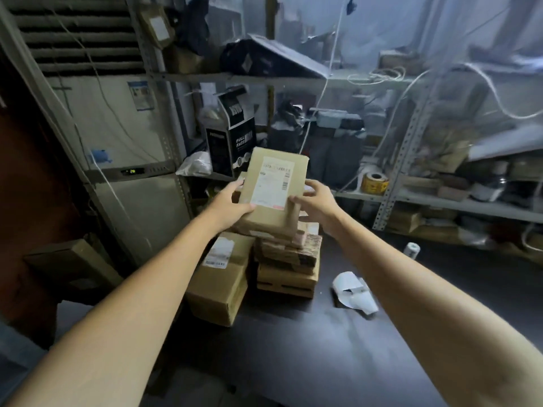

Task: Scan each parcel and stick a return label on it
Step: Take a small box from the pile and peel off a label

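Observation:
A flat brown cardboard parcel (274, 186) with a white shipping label on its top face is held at the top of a stack of parcels (289, 259). My left hand (232, 201) grips its left edge, thumb on top near the label's lower corner. My right hand (316, 201) grips its right edge with fingers curled over the side. A larger brown box (220, 286) with a white label stands left of the stack on the dark table (293, 348).
Crumpled white label backing (354, 292) lies on the table to the right. A small white roll (411, 249) stands near the shelf. A yellow tape roll (374, 182) sits on the metal shelving (390, 177). A black carton (230, 133) stands behind the stack.

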The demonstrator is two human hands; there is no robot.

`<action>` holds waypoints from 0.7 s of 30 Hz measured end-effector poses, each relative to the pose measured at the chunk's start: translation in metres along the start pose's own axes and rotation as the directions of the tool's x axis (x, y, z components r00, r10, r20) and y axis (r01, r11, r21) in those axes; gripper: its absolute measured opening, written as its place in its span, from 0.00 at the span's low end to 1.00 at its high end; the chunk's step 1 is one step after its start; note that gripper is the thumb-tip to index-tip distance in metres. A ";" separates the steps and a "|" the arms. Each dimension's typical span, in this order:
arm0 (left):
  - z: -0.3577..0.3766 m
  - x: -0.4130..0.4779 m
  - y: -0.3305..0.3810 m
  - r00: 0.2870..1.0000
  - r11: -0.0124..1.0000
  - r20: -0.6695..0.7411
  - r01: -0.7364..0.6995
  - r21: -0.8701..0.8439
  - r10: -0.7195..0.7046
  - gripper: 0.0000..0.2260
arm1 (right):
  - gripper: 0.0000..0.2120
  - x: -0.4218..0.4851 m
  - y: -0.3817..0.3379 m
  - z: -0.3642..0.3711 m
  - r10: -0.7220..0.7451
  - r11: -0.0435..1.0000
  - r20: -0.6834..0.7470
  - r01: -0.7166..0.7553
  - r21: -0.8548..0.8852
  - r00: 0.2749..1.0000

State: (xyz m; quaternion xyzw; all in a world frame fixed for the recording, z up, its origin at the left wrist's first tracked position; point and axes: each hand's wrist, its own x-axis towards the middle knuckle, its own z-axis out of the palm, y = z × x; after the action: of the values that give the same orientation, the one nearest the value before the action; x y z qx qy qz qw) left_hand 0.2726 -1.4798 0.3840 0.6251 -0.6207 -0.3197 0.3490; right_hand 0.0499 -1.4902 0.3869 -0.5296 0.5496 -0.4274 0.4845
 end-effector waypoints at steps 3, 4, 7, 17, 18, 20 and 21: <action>0.045 0.002 0.054 0.999 0.999 0.034 -0.041 0.028 0.040 0.33 | 0.26 -0.017 -0.007 -0.070 -0.032 0.999 -0.053 0.033 0.018 0.998; 0.062 0.002 0.070 0.997 0.998 0.052 -0.057 0.020 0.056 0.33 | 0.27 -0.023 -0.007 -0.093 -0.044 0.999 -0.070 0.045 0.018 0.997; 0.117 -0.003 0.112 0.990 0.993 0.077 -0.117 -0.016 0.118 0.33 | 0.27 -0.040 -0.002 -0.162 -0.057 0.998 -0.120 0.061 0.026 0.991; 0.289 0.000 0.159 0.935 0.991 0.332 -0.097 -0.091 0.122 0.35 | 0.28 -0.067 0.069 -0.315 0.084 0.994 -0.270 -0.099 -0.044 0.959; 0.302 0.003 0.158 0.930 0.992 0.350 -0.089 -0.087 0.114 0.35 | 0.28 -0.066 0.078 -0.323 0.111 0.992 -0.277 -0.124 -0.032 0.954; 0.328 0.010 0.152 0.909 0.994 0.406 -0.054 -0.093 0.088 0.36 | 0.29 -0.063 0.097 -0.339 0.166 0.984 -0.292 -0.178 -0.015 0.942; 0.341 0.013 0.148 0.892 0.995 0.445 -0.033 -0.099 0.074 0.36 | 0.30 -0.062 0.109 -0.346 0.193 0.979 -0.305 -0.206 -0.009 0.933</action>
State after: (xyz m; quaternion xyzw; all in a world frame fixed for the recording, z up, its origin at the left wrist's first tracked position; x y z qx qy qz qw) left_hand -0.0929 -1.5041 0.3189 0.5013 -0.6865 -0.4725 0.2327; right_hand -0.3107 -1.4353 0.3422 -0.4094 0.6768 -0.4404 0.4246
